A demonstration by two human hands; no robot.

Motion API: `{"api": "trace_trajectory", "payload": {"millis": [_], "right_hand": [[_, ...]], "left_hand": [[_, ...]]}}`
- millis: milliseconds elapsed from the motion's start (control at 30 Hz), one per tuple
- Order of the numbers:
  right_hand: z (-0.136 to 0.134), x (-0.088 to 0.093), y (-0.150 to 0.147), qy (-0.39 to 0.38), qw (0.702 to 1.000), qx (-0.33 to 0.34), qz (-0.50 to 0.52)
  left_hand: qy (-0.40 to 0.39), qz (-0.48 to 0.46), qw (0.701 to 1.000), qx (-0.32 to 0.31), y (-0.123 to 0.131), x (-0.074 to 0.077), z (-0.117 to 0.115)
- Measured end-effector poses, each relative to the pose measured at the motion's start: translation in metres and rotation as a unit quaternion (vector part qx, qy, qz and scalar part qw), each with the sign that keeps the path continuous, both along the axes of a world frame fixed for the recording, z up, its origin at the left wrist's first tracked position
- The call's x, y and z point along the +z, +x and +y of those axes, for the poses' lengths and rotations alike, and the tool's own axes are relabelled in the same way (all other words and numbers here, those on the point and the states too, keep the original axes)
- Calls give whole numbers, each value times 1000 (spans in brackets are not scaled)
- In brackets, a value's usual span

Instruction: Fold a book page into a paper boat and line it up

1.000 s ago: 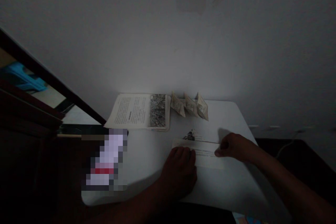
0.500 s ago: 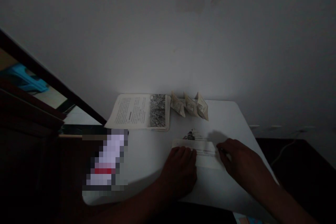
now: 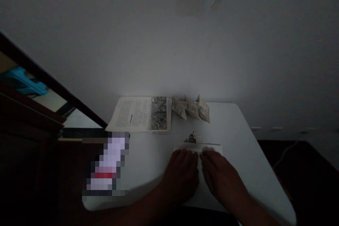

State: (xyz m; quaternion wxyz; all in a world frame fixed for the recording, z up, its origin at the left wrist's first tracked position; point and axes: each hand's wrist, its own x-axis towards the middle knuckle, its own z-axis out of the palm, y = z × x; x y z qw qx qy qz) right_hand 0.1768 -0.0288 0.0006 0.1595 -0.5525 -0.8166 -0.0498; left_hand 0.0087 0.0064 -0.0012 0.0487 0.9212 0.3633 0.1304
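Observation:
A printed sheet of paper (image 3: 217, 147) with a fold along its near part lies on the white table, and a dark picture shows on its far part. My left hand (image 3: 182, 174) presses the left side of the folded paper with its fingers curled together. Close beside it, my right hand (image 3: 224, 176) has its fingers bunched on the paper's near edge. Both hands cover most of the near edge, so the fingertips' exact hold is partly hidden. Beyond the sheet, three folded paper boats (image 3: 192, 109) stand in a row.
Left of the paper boats lies an open book or stack of printed pages (image 3: 137, 113) against the wall. A blurred-out flat object (image 3: 107, 164) rests at the left edge of the white table (image 3: 143, 162). A cable (image 3: 287, 152) hangs at the right.
My right hand has moved left from the paper's right corner to beside my left hand. The paper's near flap now lies folded under the fingers. The left hand has stayed put.

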Motion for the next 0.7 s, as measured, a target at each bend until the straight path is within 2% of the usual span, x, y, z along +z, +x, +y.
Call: {"api": "trace_trajectory", "payload": {"millis": [100,433,700], "right_hand": [[4,-8,1,10,1000,8,2],[7,-5,-2,-9,999,-35,-22],[3,-9,-3,-11,997,-63,-48]], "left_hand": [[7,-1,1000,5,-1,-1,0],[45,-8,998,47,-6,-10,-5],[47,-7,998,47,-6,-8,-5]]}}
